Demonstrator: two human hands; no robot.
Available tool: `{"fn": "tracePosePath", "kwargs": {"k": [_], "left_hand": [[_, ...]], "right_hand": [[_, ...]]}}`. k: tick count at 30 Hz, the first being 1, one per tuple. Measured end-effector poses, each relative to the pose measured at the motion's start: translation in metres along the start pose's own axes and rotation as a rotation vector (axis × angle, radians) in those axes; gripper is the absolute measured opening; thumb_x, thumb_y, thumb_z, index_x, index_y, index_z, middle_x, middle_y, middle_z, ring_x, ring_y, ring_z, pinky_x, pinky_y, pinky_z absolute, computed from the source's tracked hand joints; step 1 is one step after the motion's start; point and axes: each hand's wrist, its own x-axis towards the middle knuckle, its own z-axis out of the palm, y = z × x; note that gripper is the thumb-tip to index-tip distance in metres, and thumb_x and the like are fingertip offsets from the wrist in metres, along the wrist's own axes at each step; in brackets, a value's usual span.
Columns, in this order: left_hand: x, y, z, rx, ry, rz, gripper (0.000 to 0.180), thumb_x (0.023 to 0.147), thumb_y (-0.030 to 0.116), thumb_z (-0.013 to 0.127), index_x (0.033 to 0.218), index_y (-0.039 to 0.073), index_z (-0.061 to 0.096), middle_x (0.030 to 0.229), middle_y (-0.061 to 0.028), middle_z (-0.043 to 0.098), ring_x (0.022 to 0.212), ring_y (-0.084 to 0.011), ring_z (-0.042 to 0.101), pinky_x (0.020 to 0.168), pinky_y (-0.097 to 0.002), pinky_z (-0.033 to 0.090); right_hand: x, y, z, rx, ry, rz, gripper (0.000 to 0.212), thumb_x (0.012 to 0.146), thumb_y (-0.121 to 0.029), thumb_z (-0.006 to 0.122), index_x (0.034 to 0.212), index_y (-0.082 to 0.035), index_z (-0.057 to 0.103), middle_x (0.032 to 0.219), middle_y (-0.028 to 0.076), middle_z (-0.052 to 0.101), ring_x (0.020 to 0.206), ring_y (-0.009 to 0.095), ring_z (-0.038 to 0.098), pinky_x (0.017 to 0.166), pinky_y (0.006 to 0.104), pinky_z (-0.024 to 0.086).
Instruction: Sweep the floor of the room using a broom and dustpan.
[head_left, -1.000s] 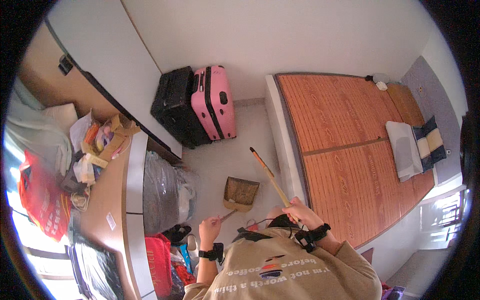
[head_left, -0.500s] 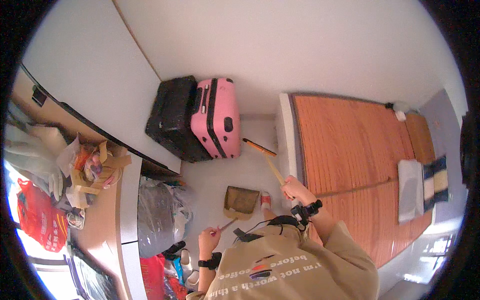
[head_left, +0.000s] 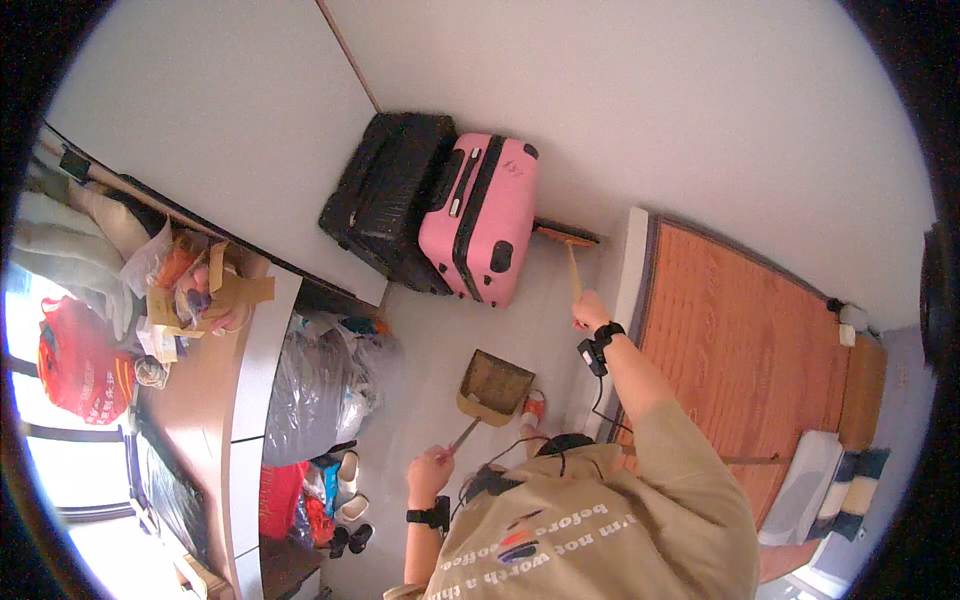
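Note:
With fingers wrapped round its stick, my right hand holds a broom. The orange and dark broom head lies on the floor near the wall, between the pink suitcase and the white side of the bed. Lower and to the left, my left hand is closed on the handle of a tan-brown dustpan. The dustpan rests on the floor beside my foot in a red and white shoe. Its open side faces the wall, and small specks seem to lie inside.
A black suitcase stands beside the pink one in the corner. On the right is a bed with a reddish wooden mat. A cabinet lines the left, with plastic-wrapped bundles and several shoes by it.
My right hand has pushed forward, taking the broom head to the wall beside the pink suitcase. My left hand still grips the dustpan. The whole view has shifted and turned slightly.

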Motion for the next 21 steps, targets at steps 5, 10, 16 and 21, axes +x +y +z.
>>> {"fn": "tracePosePath", "kwargs": {"k": [5,10,16,21], "left_hand": [[0.001,0.006,0.010,0.018,-0.018,-0.105,0.018,0.077,0.030,0.053,0.078,0.014,0.062,0.068,-0.0133,0.060,0.066,-0.0340,0.058,0.056,-0.0442,0.046],[-0.002,0.010,0.001,0.035,0.065,-0.027,0.016,0.075,0.028,0.052,0.077,0.015,0.061,0.069,-0.0129,0.061,0.065,-0.0328,0.059,0.055,-0.0434,0.046],[-0.005,-0.006,0.014,0.067,0.025,-0.017,0.014,0.074,0.025,0.053,0.083,0.016,0.060,0.068,-0.0119,0.061,0.065,-0.0329,0.059,0.055,-0.0440,0.047],[-0.018,0.027,-0.016,0.236,0.168,0.000,0.017,0.076,0.024,0.053,0.084,0.010,0.059,0.071,-0.0139,0.061,0.065,-0.0325,0.059,0.056,-0.0423,0.047]], "right_hand": [[0.028,0.014,0.018,-0.458,-0.389,0.265,0.006,0.073,-0.001,0.045,0.071,0.002,0.050,0.050,0.012,0.049,0.039,0.023,0.049,0.033,0.0355,0.033],[-0.006,0.104,0.010,-0.361,-0.177,0.211,0.047,0.072,-0.002,0.046,0.116,-0.002,0.031,0.053,0.015,0.051,0.040,0.024,0.051,0.033,0.0343,0.036],[-0.131,0.035,-0.041,-0.516,-0.556,0.330,0.061,0.072,-0.001,0.047,0.123,0.007,0.015,0.066,0.015,0.049,0.049,0.020,0.050,0.038,0.0338,0.038],[-0.176,0.049,-0.092,-0.091,-0.625,0.238,0.035,0.076,-0.005,0.051,0.105,0.002,0.033,0.072,0.010,0.049,0.055,0.016,0.049,0.044,0.0284,0.039]]}}
